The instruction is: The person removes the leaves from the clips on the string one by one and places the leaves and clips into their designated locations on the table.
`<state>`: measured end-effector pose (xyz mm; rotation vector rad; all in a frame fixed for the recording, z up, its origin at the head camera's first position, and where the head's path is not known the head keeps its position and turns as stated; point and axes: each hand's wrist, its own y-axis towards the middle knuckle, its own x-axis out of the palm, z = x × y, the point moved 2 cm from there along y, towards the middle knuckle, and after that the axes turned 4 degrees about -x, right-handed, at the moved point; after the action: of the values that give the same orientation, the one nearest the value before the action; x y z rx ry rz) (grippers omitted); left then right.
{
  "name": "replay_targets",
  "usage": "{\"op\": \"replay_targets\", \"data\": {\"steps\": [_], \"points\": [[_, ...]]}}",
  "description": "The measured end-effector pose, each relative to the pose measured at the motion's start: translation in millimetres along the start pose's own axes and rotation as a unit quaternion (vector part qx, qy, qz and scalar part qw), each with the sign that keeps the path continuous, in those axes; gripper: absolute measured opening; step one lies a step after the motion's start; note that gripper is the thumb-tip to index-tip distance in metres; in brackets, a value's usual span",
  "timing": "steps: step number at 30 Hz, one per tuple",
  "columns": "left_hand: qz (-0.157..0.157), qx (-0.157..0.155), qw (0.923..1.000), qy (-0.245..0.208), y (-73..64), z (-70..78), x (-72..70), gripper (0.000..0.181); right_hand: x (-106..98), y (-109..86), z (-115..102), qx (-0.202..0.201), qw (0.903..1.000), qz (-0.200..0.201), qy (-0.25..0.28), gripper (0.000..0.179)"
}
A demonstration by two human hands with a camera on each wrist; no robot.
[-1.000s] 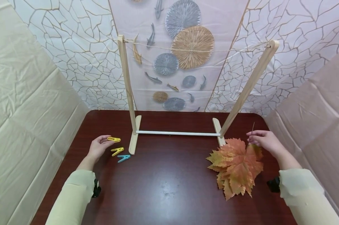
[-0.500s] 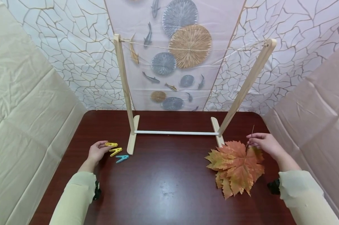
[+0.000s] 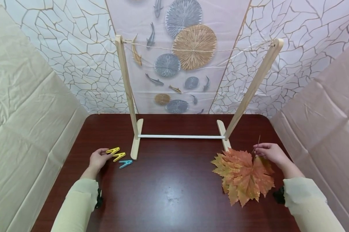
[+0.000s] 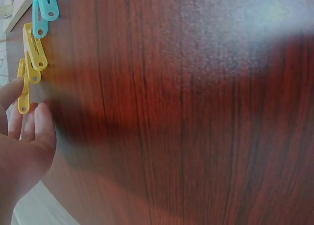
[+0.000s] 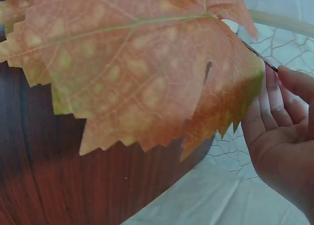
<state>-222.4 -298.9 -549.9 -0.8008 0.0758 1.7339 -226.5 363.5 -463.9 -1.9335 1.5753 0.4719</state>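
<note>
On the left of the table, my left hand [image 3: 98, 161] holds one end of a yellow clothespin [image 3: 113, 150] between thumb and fingers. A second yellow clothespin [image 3: 119, 156] and a blue clothespin [image 3: 125, 164] lie just beside it. In the left wrist view, the thumb covers part of the held clothespin [image 4: 23, 102]. On the right, my right hand [image 3: 274, 155] pinches the thin stem of an orange-and-yellow artificial leaf [image 3: 251, 177]. Several leaves overlap in a stack there; their lower layers are mostly hidden. In the right wrist view, the thumb presses the stem [image 5: 262, 58].
A wooden stand [image 3: 124, 77] has a string [image 3: 192, 50] strung between its two uprights and a white rod [image 3: 180, 137] joining its feet. The leaves reach the stand's right foot [image 3: 223, 132]. Cloth walls surround the dark wooden table [image 3: 168, 180].
My left hand has lowered the yellow clothespin beside the other yellow one and turned it. My right hand has come slightly lower with the stem, and the top leaf has shifted a little.
</note>
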Motion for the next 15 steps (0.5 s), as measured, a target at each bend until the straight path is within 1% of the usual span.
{"op": "replay_targets", "data": {"steps": [4, 8, 10, 11, 15], "points": [[0.016, 0.011, 0.9993, 0.03, 0.1, -0.5, 1.7, 0.041, 4.3, 1.8, 7.3, 0.018, 0.9997, 0.011, 0.011, 0.041], [0.025, 0.014, 0.9982, 0.053, 0.1, -0.9, 5.6, 0.04, 7.3, 3.2, 16.2, 0.039, 0.9983, 0.029, 0.033, 0.044], [0.026, 0.012, 0.998, 0.057, 0.3, -1.1, 7.4, 0.04, 8.2, 3.8, 20.7, 0.048, 0.9971, 0.039, 0.045, 0.046], [0.027, 0.011, 0.998, 0.057, 0.6, -1.1, 7.7, 0.04, 8.3, 4.0, 22.7, 0.06, 0.9951, 0.054, 0.057, 0.044], [0.033, 0.014, 0.9978, 0.055, 2.3, 0.1, 5.5, 0.042, 5.9, 4.1, 26.3, 0.057, 0.9927, 0.079, 0.072, 0.041]]}}
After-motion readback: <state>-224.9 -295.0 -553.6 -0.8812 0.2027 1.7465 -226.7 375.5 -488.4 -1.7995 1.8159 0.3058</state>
